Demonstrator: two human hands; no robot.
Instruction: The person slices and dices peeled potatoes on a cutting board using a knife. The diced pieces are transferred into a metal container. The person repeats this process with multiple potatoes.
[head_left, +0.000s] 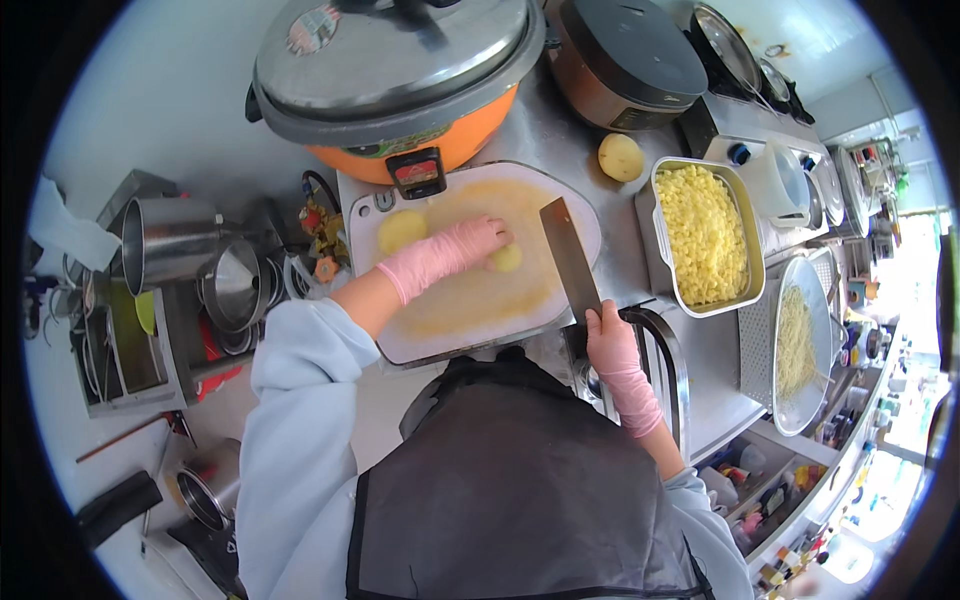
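Observation:
My left hand (480, 240), in a pink glove, curls over a peeled potato piece (507, 258) on the white plastic cutting board (450, 315). Whether its fingers grip the piece cannot be told. A larger peeled potato (403, 231) lies by the board's left end, beside my left wrist. In my right hand (611, 341), gloved too, is the handle of a cleaver (571, 259); its broad blade points away from me over the board's right side. A potato half (621, 157) rests on the steel counter past the board's upper right.
An orange rice cooker (390, 82) stands against the board's far edge, a dark cooker (630, 64) to its right. Right of the board are a metal pan of diced potato (703, 236) and a colander of pale shreds (795, 345). Steel pots (172, 244) stand at left.

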